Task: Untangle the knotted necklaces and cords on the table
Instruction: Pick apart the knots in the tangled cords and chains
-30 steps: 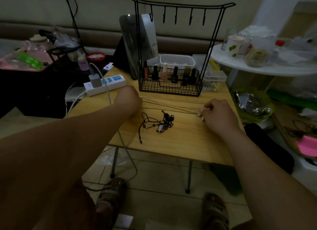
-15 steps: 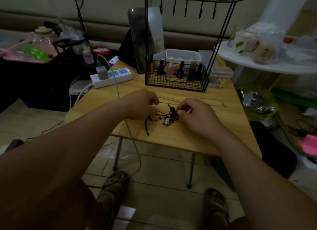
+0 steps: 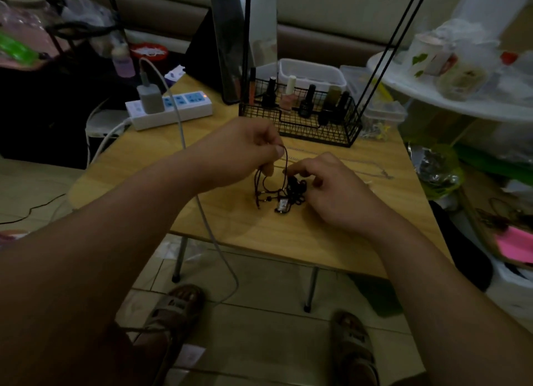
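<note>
A tangled black cord necklace (image 3: 284,194) with small beads and a metal pendant lies in the middle of the wooden table (image 3: 230,221). My left hand (image 3: 242,152) pinches one strand of it and holds that strand lifted above the tangle. My right hand (image 3: 326,186) rests at the right side of the knot, its curled fingers pinching the bunched cord. A thin pale chain necklace (image 3: 357,165) lies stretched out flat on the table just behind my hands.
A black wire basket (image 3: 300,120) of nail polish bottles with a hook stand sits behind the hands. A white power strip (image 3: 173,108) with a charger lies at the back left; its cable (image 3: 202,207) runs under my left forearm and off the front edge.
Both hands left the stretched pale chain and came together over the black cord tangle. My left hand has since lifted a strand upward; the view has moved closer.
</note>
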`<act>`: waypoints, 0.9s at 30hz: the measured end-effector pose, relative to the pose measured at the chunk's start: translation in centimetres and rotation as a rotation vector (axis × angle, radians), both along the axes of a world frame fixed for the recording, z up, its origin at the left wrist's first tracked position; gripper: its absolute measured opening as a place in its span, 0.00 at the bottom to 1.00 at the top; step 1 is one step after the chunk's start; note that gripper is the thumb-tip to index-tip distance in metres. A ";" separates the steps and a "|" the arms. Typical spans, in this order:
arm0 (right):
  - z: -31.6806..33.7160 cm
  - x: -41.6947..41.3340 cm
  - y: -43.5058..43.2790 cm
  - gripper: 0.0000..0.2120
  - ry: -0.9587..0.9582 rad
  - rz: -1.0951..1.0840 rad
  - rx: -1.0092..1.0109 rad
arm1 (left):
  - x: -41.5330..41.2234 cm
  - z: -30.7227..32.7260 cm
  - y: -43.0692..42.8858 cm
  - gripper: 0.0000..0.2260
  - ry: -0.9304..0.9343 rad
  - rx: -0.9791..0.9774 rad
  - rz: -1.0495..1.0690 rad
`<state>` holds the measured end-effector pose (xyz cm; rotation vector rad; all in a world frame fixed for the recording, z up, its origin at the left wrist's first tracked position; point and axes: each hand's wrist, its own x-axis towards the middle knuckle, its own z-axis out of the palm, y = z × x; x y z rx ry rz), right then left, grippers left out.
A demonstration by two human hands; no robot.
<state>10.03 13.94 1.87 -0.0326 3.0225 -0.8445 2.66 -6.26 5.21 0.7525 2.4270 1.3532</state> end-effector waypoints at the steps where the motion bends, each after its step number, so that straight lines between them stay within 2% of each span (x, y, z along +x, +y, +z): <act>1: 0.0 0.0 0.0 0.25 -0.008 0.022 0.028 | -0.2 0.1 0.2 0.03 -0.038 0.041 -0.010; 3: -0.2 0.0 0.0 0.21 -0.008 0.046 0.108 | -0.6 0.2 0.4 0.03 -0.102 0.124 -0.010; 8: -0.3 0.2 0.8 0.03 0.035 0.017 0.157 | -1.0 1.5 0.2 0.06 -0.121 0.268 0.032; 12: -0.1 0.8 1.7 0.03 -0.002 0.011 0.156 | -1.0 2.6 -0.3 0.08 -0.164 0.505 0.016; 15: 0.1 0.9 2.1 0.02 -0.011 -0.007 0.167 | -0.6 3.1 0.1 0.08 -0.159 0.589 -0.037; 17: 0.6 0.9 1.8 0.04 0.016 -0.041 0.057 | -0.3 3.4 0.8 0.07 -0.147 0.593 -0.070; 20: 2.1 0.8 0.7 0.12 0.003 -0.015 -0.332 | 0.4 3.9 2.0 0.07 -0.134 0.603 -0.134; 22: 2.8 0.7 -0.2 0.10 -0.021 0.047 -0.503 | 0.7 4.2 2.6 0.06 -0.119 0.619 -0.166; 24: 3.2 0.8 -0.7 0.06 0.008 0.057 -0.568 | 0.7 4.5 2.9 0.06 -0.108 0.646 -0.188; 27: 3.6 1.0 -0.1 0.10 0.105 -0.025 -0.626 | 0.2 4.5 2.3 0.07 -0.082 0.679 -0.161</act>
